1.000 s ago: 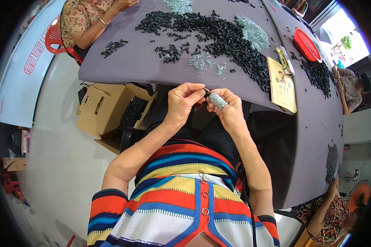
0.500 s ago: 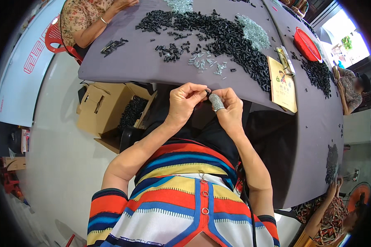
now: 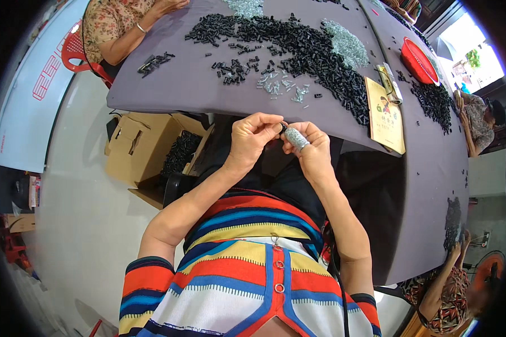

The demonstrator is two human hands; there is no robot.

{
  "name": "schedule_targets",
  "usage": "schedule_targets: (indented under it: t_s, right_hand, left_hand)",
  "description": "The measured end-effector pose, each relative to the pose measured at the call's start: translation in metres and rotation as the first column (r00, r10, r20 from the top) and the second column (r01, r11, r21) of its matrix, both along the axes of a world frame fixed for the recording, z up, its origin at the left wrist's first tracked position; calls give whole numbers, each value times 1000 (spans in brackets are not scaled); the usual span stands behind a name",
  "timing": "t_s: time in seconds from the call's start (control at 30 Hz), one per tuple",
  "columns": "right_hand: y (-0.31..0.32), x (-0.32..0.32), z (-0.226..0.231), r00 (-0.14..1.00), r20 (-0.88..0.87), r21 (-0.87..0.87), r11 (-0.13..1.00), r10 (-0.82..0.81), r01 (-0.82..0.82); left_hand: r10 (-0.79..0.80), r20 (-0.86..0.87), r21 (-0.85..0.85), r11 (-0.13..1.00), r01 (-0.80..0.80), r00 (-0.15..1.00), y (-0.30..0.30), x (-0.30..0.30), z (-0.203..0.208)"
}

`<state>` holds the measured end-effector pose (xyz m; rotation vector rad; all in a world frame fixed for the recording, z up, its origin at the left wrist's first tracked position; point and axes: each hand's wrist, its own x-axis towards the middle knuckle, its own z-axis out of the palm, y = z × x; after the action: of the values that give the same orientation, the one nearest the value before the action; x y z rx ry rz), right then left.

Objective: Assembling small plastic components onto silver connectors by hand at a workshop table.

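Note:
Just beyond my lap, at the table's near edge, both hands meet. My left hand [image 3: 252,140] pinches a small black part [image 3: 283,128] between thumb and fingertips. My right hand [image 3: 312,149] has its fingers curled, and its thumb, wrapped in a silvery grey cover [image 3: 297,139], presses toward the same part. The fingers hide most of it. On the table ahead lie a wide heap of small black cylindrical parts [image 3: 298,50] and a loose scatter of small silvery, spring-like pieces [image 3: 275,84].
A larger silvery pile [image 3: 347,45] lies beside the black heap. A yellow booklet [image 3: 385,115] with a clip lies right, near a red basket [image 3: 419,62]. Below the table, a cardboard box [image 3: 138,143] holds black parts. Other people sit at the left, right and far sides.
My right thumb has tipped over toward the left, onto the black part, and the right fingers have curled in beneath. My left hand stays nearly in place, pinching.

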<state>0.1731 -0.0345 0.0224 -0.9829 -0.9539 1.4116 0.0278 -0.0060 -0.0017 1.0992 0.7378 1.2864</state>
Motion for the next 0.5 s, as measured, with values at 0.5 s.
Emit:
schedule_targets:
  t_s: [0.5]
  right_hand:
    - [8, 16, -2, 818, 571, 393, 900, -75, -192]
  left_hand:
    - [-191, 241, -231, 941, 247, 952, 7, -6, 3]
